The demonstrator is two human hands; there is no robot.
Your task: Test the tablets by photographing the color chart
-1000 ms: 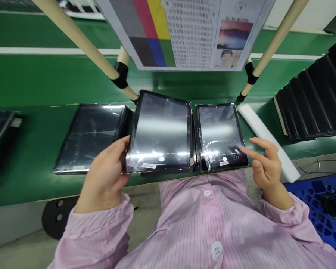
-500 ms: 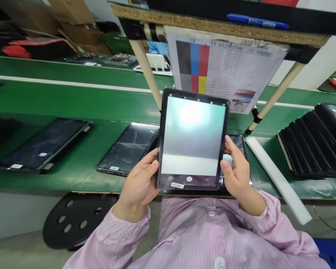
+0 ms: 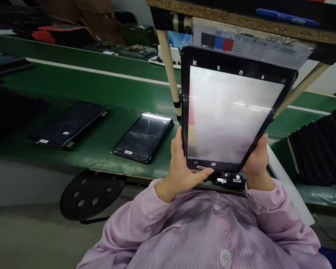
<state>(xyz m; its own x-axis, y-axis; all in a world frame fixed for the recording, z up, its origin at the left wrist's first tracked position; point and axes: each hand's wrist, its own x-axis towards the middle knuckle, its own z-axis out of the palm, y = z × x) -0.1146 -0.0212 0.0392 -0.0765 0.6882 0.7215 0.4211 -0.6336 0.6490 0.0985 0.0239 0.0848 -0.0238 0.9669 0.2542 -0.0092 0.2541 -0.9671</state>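
A black-framed tablet [image 3: 232, 116] is held up in front of the printed chart [image 3: 249, 48], its lit screen showing a blurred, pale picture with red and yellow at the left side. My left hand [image 3: 182, 168] grips its lower left corner, with the thumb along the bottom edge. At the lower right edge, my right hand [image 3: 257, 160] holds the same tablet, its fingers partly hidden behind it. Beneath the raised tablet, part of another dark device [image 3: 231, 180] shows on the green bench [image 3: 100, 161].
Left on the bench lie a wrapped tablet [image 3: 142, 137] and a dark tablet stack [image 3: 68, 125]. A shelf [image 3: 240, 24] on pale poles carries a blue pen [image 3: 287, 17]. A white foam strip [image 3: 289, 186] and a row of black panels [image 3: 322, 149] are at right. A black stool [image 3: 89, 194] stands below.
Both hands have raised the tablet and brought it closer to the chart, so it covers more of it. Its screen has changed from a greenish glow to a pale picture. The view has shifted.
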